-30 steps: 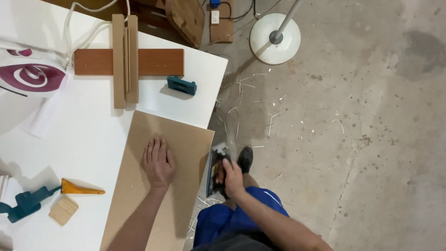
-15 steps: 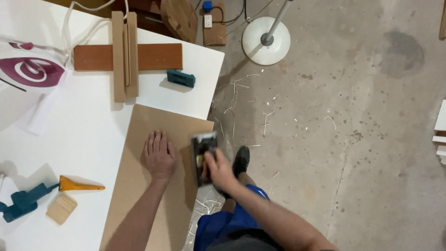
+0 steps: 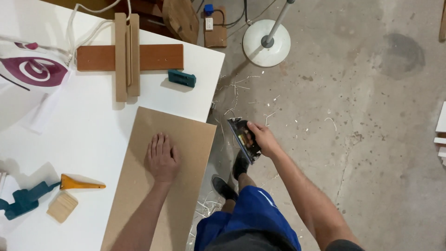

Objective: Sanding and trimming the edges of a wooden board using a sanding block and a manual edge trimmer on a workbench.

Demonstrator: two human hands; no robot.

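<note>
1. The left hand (image 3: 162,159) lies flat on a brown board (image 3: 186,139) on the white table (image 3: 93,125).
2. At its three o'clock, off the table, the right hand (image 3: 262,138) grips a dark hand tool (image 3: 241,137) above the concrete floor (image 3: 371,139).

The left hand (image 3: 161,158) lies on the board (image 3: 186,139); right of it, off the table (image 3: 93,125), hangs what seems a trimmer (image 3: 242,138).

My left hand (image 3: 162,159) hides part of the board (image 3: 186,135), and the board's near end runs off the bottom edge. My right hand (image 3: 261,138) covers part of the tool (image 3: 241,137). The iron (image 3: 28,69) is cut off at the left edge.
</note>
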